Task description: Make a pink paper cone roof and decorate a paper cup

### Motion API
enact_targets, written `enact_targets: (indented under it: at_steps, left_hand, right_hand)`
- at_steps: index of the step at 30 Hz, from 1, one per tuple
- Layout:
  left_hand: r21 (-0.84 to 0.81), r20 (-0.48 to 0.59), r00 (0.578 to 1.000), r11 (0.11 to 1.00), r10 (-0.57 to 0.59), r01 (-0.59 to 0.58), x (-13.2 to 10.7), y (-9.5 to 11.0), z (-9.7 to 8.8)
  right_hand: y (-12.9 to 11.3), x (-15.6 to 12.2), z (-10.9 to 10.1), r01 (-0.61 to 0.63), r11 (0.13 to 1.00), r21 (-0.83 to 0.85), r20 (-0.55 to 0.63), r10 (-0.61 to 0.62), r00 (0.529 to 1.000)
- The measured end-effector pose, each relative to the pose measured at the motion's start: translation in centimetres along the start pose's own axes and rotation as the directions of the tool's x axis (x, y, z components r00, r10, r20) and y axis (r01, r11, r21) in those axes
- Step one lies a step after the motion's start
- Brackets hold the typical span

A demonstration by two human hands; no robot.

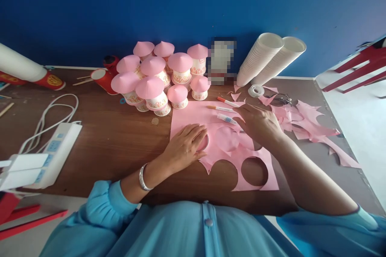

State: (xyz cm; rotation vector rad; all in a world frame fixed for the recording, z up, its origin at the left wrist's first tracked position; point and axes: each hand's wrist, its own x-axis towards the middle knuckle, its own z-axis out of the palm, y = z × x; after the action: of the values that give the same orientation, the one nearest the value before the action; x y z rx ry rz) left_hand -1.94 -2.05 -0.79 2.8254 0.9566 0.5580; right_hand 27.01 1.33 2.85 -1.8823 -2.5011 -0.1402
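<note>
My left hand (188,142) lies flat with its fingers stretched over a round thing with a pale rim (206,143), mostly hidden beneath the palm, on the pink paper (193,114). My right hand (259,122) is over the right part of the paper, its thumb and fingers apart. Close to its fingertips lie a red-capped marker (227,102), a brown-capped marker (221,109) and a white glue bottle (226,119). A cut pink disc (226,139) and a pink sheet with round holes (273,174) lie between and below my hands.
Several decorated paper cups with pink cone roofs (181,62) stand at the back. Behind my right hand are two stacks of white cups (261,56), a tape roll (256,90), scissors (283,99) and pink scraps (310,120). A power strip (60,156) lies left.
</note>
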Motion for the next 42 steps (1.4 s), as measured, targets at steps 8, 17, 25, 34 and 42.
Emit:
enact_targets:
  at_steps: [8,17,25,34,42]
  left_hand:
    - [-0.084,-0.104,0.994,0.996,-0.026,0.017,-0.2,-0.5,-0.9]
    - [-0.143,-0.328,0.921,0.975,-0.211,0.173,-0.5,-3.1,-1.0]
    - [-0.176,-0.389,0.884,0.963,-0.261,0.207,-0.6,-4.2,-0.2]
    - [-0.254,-0.393,0.858,0.936,-0.331,0.245,-0.5,-4.6,0.0]
    - [-0.283,-0.353,0.846,0.908,-0.399,0.310,-0.6,-4.9,0.4]
  right_hand:
    - [-0.5,0.9,0.8,-0.003,1.000,0.023,0.047,0.002,0.999]
    - [-1.3,0.2,2.3,0.049,0.995,0.082,-0.005,-0.048,0.999]
    - [0.4,1.2,3.0,0.045,0.991,0.129,-0.118,-0.030,0.993]
    - [0.7,2.7,3.1,-0.003,0.994,0.113,-0.020,0.005,1.000]
    - [-0.3,1.4,3.3,0.085,0.991,0.106,-0.119,-0.072,0.990]
